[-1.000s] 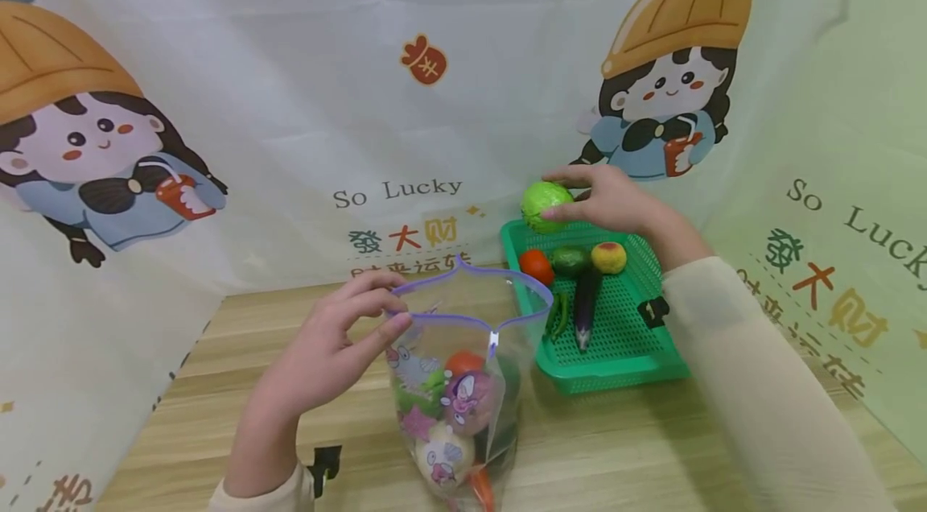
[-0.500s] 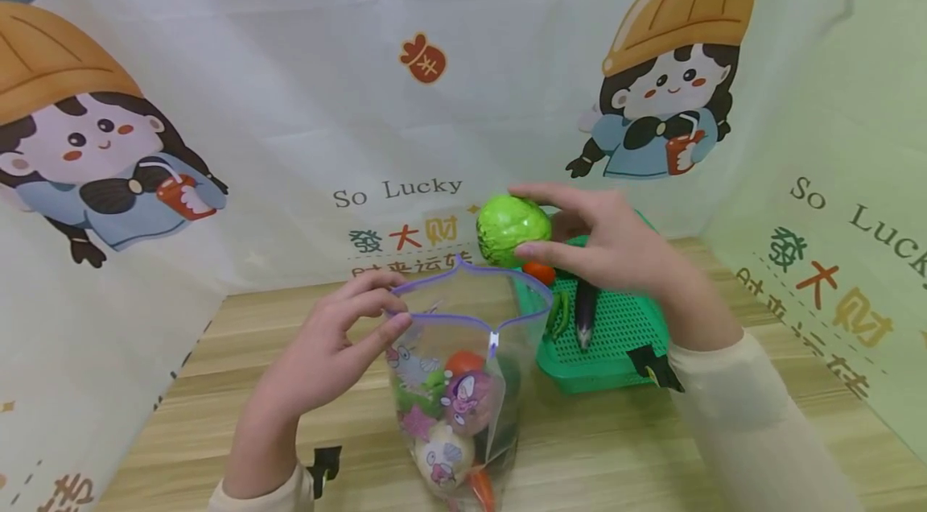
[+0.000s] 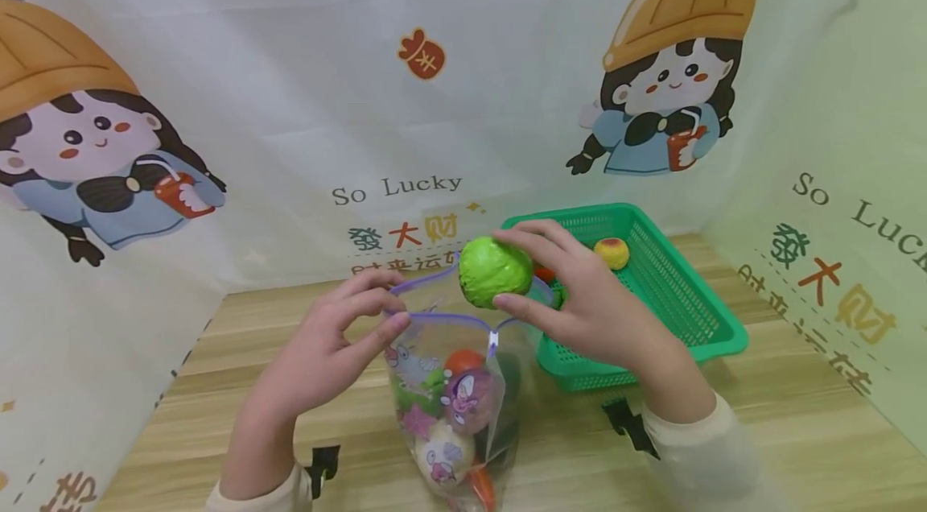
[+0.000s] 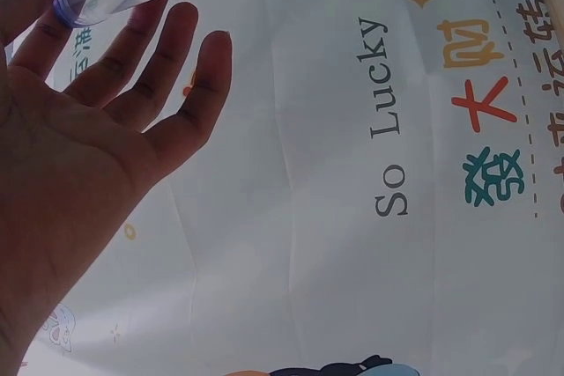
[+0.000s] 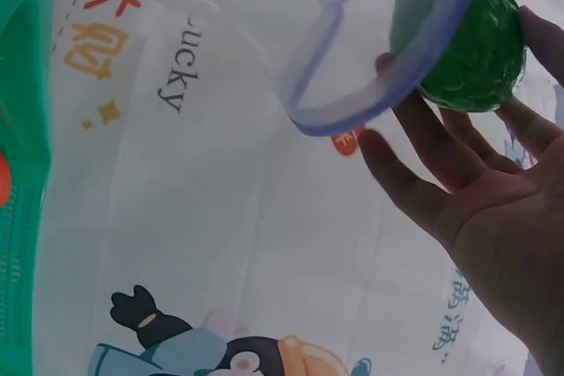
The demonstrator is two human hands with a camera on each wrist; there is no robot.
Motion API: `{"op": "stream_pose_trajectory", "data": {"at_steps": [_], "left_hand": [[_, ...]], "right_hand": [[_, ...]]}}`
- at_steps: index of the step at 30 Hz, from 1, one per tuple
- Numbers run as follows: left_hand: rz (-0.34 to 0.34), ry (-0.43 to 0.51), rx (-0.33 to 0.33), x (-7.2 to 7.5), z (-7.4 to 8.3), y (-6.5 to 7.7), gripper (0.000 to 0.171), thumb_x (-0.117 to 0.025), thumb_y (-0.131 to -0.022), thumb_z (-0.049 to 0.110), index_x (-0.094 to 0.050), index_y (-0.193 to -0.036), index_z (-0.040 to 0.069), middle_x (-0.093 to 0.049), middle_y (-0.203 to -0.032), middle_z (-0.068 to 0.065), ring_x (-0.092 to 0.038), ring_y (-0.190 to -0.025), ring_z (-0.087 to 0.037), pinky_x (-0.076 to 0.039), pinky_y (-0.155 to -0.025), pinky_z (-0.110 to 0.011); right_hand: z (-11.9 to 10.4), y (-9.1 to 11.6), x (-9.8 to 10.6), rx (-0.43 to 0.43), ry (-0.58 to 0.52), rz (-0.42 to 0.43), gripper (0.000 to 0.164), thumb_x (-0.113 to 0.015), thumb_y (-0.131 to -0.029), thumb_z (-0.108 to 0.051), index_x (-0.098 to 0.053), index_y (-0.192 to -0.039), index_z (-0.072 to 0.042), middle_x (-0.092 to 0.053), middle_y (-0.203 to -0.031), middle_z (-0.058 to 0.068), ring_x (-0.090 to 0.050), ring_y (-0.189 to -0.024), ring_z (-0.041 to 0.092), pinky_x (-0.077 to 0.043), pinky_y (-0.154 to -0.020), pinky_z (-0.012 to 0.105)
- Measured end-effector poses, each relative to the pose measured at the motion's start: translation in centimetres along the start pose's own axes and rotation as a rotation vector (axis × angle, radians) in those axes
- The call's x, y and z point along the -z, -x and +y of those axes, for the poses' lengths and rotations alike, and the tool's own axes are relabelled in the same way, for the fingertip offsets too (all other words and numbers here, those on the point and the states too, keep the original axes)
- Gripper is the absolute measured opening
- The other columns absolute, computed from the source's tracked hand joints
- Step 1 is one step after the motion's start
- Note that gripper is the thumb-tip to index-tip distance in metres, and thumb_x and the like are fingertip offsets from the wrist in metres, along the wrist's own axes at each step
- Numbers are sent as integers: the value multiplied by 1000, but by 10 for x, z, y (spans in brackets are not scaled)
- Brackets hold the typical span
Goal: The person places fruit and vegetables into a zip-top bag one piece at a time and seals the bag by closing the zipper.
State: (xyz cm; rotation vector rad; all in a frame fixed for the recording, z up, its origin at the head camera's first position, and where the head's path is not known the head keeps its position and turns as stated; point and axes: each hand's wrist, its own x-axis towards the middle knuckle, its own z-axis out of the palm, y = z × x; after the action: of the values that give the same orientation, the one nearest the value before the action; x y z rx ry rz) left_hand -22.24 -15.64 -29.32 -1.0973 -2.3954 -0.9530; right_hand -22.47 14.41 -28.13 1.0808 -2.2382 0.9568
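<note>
A clear zip bag (image 3: 449, 335) with a purple zip rim stands upright, its mouth held wide. My left hand (image 3: 319, 359) pinches the rim's left side between thumb and finger; the left wrist view shows its other fingers (image 4: 211, 85) spread. In my right hand (image 3: 587, 303) is a round green toy cabbage (image 3: 495, 274), gripped by the fingertips just over the bag's mouth. From the right wrist, the cabbage (image 5: 467, 41) appears partly behind the bag's rim (image 5: 352, 121). Inside the bag I see a red ball-like piece (image 3: 463, 361), an orange carrot-like piece (image 3: 481, 486) and several other toys.
A green plastic basket (image 3: 706, 347) stands right of the bag, behind my right hand. It holds a yellow-and-red toy fruit (image 3: 611, 253) and a partly hidden red one (image 3: 545, 274). The wooden tabletop (image 3: 239, 335) meets a printed cloth backdrop (image 3: 290, 150).
My right hand has carried the toy cabbage left and down from above the basket to the bag's mouth. My left hand stays at the rim.
</note>
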Motion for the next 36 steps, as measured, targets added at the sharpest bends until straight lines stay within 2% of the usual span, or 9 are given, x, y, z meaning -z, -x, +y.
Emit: {"op": "stream_pose_trajectory", "data": {"at_steps": [4,7,11,15,19,24,27,36], "left_hand": [[0,-8,-10,1,1,1,7,-62,-95,17,-64,-94,23,-54,-126,0,-51,-114,-17,-51,-77,-39],[-9,-12,-11,2,2,1,7,-62,-95,18,-64,-94,24,-53,-126,1,-50,-115,-17,-51,-76,-37],[-4,-12,-24,2,3,1,8,-62,-95,16,-65,-94,24,-54,-126,1,-49,-117,-16,-51,-77,-38],[9,-9,-35,2,5,1,11,-64,-94,13,-66,-94,24,-54,-126,0,-50,-116,-18,-51,-74,-38],[6,-9,-23,3,5,1,11,-63,-94,14,-66,-94,25,-55,-128,1,-49,-118,-18,-52,-75,-38],[-5,-15,18,4,5,3,7,-63,-95,19,-66,-94,25,-55,-130,0,-46,-125,-20,-47,-91,-47],[-7,-17,25,5,5,4,7,-63,-95,19,-66,-94,25,-56,-130,0,-46,-125,-21,-44,-96,-50],[-11,-9,39,6,5,6,7,-62,-95,21,-66,-94,26,-56,-130,0,-47,-123,-19,-46,-92,-48]], "right_hand": [[0,1,-8,39,-5,-77,55,-62,-95,-28,-42,-145,-14,-46,-142,-1,-55,-110,6,-50,-91,31],[-1,2,-9,40,0,-135,50,-57,-98,-28,-43,-145,-15,-46,-144,-1,-57,-112,7,-48,-95,37],[-2,4,-7,31,34,-213,41,-55,-99,-35,-55,-136,-17,-56,-133,-5,-54,-116,7,-48,-95,36],[-5,7,-6,26,64,-281,33,-53,-99,-39,-65,-123,-19,-64,-119,-12,-54,-110,5,-50,-90,32],[-6,10,-3,12,77,-296,30,-52,-99,-40,-67,-117,-21,-65,-111,-14,-55,-104,5,-50,-86,32],[-8,12,-1,-2,99,-324,33,-52,-98,-43,-67,-118,-22,-65,-111,-17,-53,-107,6,-47,-92,36],[-9,13,0,-1,121,-324,32,-52,-98,-43,-67,-118,-22,-64,-112,-16,-54,-109,7,-45,-95,37],[-10,16,1,-7,162,-309,29,-55,-98,-40,-67,-116,-23,-64,-112,-15,-55,-107,6,-49,-91,35]]}}
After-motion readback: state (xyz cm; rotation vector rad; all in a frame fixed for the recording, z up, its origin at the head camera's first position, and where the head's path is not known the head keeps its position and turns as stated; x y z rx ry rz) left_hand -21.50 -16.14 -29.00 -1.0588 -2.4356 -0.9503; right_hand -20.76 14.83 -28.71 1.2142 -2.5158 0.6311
